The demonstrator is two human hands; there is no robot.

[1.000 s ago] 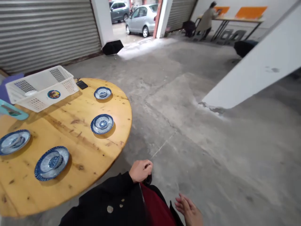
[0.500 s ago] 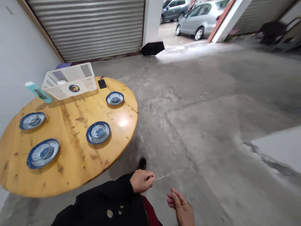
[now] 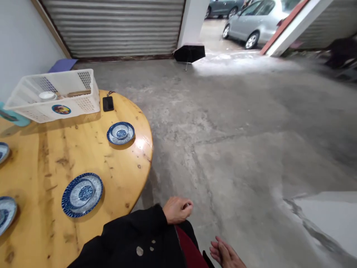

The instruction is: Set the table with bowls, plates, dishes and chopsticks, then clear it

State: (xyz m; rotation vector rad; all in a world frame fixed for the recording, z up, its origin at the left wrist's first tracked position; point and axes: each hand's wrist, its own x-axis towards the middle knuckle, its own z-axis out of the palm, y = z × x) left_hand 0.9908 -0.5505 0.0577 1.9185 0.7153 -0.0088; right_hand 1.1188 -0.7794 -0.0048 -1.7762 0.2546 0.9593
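Loosely curled | left hand [image 3: 177, 210]: grip unclear | right hand [image 3: 226, 254]: empty | nearest bowl [image 3: 85, 193] faces upward

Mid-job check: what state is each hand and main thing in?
Left hand: loosely curled, nothing visible in it.
Right hand: half-curled, nothing visible in it.
Plates: flat; the two fully shown each hold an upright bowl.
Basket: upright, open-topped, partly filled.
Phone: flat, dark face up.
Umbrella: open.
Left shutter: rolled down.

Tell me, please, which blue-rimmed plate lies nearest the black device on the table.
The rightmost plate, near the table's curved edge; the other three lie farther from the device.
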